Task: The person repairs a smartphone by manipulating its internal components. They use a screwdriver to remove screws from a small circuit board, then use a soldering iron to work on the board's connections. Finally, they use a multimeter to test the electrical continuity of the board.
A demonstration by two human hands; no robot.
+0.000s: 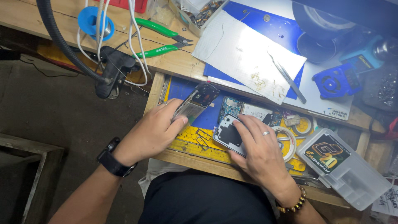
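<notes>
My left hand (151,130), with a black watch on its wrist, grips an opened phone body (195,101) tilted up over the open drawer (195,155). My right hand (259,149), wearing a ring and a bead bracelet, presses down on a grey phone back cover (227,133) lying on the yellow and blue mat in the drawer. A blue circuit board (230,107) lies just beyond the cover, between the two hands.
Green-handled cutters (159,39) and white cables lie on the wooden bench. Tweezers (287,76) rest on a white paper sheet (244,52). A clear plastic box (344,166) sits right of the drawer. Tape rolls (302,124), a blue fan part (333,81) and a black flexible arm (62,41) are nearby.
</notes>
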